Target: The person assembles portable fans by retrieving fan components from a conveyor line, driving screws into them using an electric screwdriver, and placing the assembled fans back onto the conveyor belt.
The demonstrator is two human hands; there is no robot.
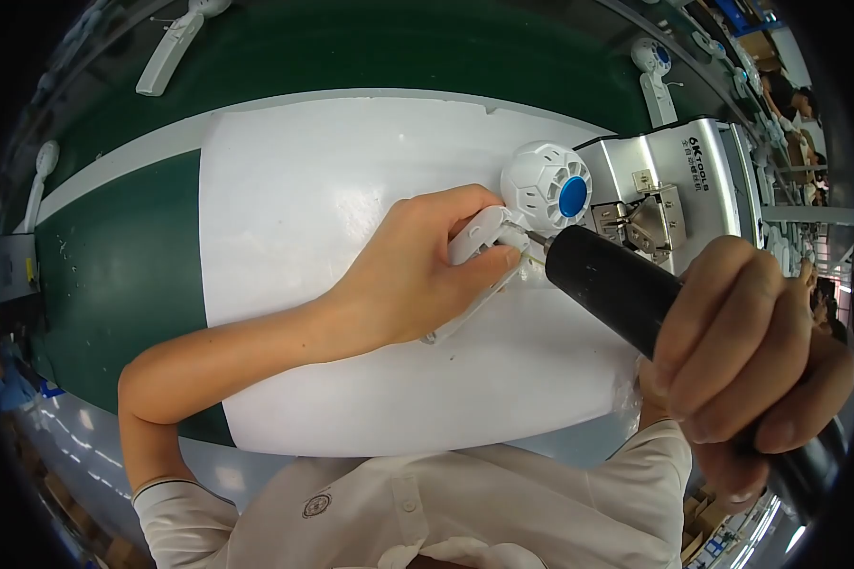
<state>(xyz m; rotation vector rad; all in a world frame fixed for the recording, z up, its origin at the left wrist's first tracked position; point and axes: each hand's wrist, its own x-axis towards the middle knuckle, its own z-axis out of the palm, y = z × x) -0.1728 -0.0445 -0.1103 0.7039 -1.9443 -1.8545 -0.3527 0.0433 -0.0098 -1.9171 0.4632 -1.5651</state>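
Observation:
My left hand (432,261) grips the white handle (489,230) of a small device, fingers and thumb on either side of it. The device's round white head (541,180), with vents and a blue centre disc (572,196), points up and to the right. In my right hand (750,351) is a black electric screwdriver (612,284), fingers wrapped round its body. Its thin metal bit reaches the handle close to the round head, just above my left thumb. Whether a screw sits under the tip is too small to tell.
A silver screw-feeding machine (702,180) stands right of the device. White sheeting (294,190) covers part of the green bench (123,275). Similar white devices lie at the top left (171,52) and top right (657,81). Other people appear at the far right.

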